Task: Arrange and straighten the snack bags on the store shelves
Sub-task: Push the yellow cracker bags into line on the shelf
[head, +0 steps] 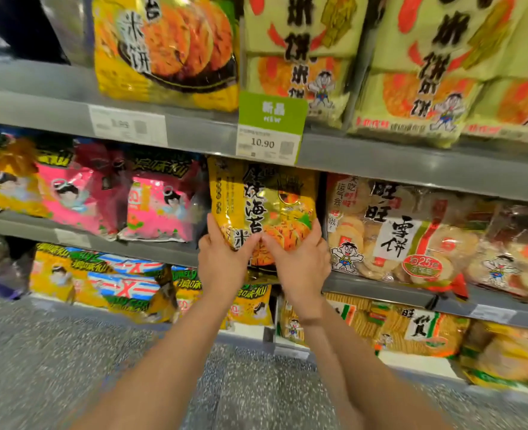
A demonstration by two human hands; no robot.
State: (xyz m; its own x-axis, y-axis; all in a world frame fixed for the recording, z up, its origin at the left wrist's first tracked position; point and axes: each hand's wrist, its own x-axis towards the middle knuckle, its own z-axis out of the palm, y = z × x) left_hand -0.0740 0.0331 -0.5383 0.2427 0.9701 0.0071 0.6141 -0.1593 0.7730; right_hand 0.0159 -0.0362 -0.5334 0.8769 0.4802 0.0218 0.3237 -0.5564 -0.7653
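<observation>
Yellow bag [262, 209] printed 海苔 stands upright on the middle shelf [380, 287], directly under the green "NEW" tag [272, 111] priced 10.90. Left hand [222, 259] and right hand [300, 262] each grip its lower corners, thumbs pressed on its front. Pink bags [160, 209] sit just left of it; clear 雪饼 packs [393, 234] of pale round crackers touch its right edge.
</observation>
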